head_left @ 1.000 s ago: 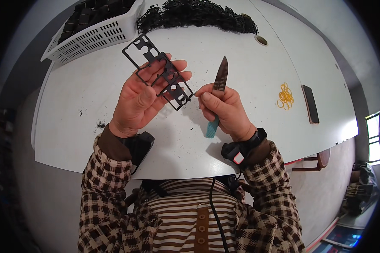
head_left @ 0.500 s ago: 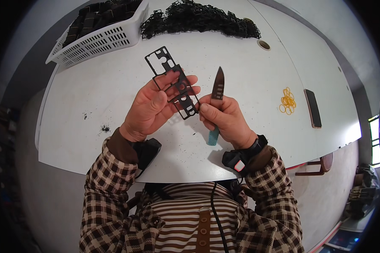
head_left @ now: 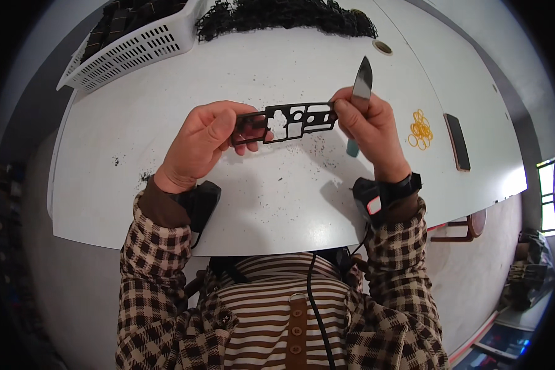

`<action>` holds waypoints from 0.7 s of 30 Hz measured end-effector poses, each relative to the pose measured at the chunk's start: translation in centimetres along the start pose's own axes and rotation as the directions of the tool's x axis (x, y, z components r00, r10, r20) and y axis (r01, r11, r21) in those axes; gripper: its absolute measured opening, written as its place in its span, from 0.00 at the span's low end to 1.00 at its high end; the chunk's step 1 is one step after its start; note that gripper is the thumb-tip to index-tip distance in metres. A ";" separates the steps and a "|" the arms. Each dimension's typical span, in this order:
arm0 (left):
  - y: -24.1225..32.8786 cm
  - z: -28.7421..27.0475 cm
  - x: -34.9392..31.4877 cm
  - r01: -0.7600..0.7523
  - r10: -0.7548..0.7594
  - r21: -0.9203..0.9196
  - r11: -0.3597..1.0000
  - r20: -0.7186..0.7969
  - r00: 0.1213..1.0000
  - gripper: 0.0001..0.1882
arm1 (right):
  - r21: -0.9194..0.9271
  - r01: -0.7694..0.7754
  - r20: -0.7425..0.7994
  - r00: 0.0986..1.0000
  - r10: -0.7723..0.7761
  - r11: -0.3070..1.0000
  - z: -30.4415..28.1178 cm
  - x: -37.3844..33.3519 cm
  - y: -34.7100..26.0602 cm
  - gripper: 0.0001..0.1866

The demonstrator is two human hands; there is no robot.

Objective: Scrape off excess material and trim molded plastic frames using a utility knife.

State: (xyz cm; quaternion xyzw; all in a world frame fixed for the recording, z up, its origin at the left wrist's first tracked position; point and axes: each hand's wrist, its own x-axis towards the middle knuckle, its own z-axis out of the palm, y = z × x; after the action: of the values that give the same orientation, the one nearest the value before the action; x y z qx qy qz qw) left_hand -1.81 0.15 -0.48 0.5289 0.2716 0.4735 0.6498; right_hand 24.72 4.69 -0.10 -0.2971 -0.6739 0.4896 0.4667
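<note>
A flat black plastic frame (head_left: 296, 115) with several cut-outs is held up above the table, lying roughly level from hand to hand. My left hand (head_left: 206, 139) is closed on its left end, thumb on top and fingers behind. At the other end, my right hand (head_left: 367, 123) pinches the frame's corner between thumb and forefinger. That same hand also grips a knife (head_left: 362, 83), its blade pointing up and away, its teal handle showing below the palm.
A white slotted basket (head_left: 135, 57) of dark bundled parts stands at the far left. A heap of black frames (head_left: 283, 20) lies at the back, beside a tape roll (head_left: 382, 47). Yellow rubber bands (head_left: 420, 131) and a phone (head_left: 457, 142) rest at right. Black scraps dot the white table (head_left: 259, 209).
The frame has turned from a steep slant to nearly level. My right hand has moved up and right with the knife and now pinches the frame's right end.
</note>
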 end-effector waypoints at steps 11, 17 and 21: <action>-3.2 2.2 1.4 0.208 -0.271 0.317 0.925 0.170 0.947 0.11 | -0.284 0.238 0.005 0.969 -0.247 0.929 -0.8 -0.3 1.9 0.06; -2.8 3.0 1.5 0.225 -0.234 0.262 0.938 0.002 0.972 0.10 | -0.340 0.257 -0.120 0.942 -0.312 0.905 0.5 0.1 1.1 0.07; -3.2 2.7 1.6 0.101 -0.082 0.124 0.987 -0.155 0.985 0.10 | 0.073 0.109 -0.290 0.953 -0.084 0.991 0.1 0.3 0.7 0.09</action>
State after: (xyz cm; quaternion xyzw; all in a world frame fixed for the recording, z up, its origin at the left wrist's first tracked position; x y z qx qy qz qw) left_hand 2.18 0.42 -2.46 0.5205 0.3740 0.4624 0.6127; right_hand 24.44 5.12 -0.64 -0.3105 -0.5909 0.4474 0.5952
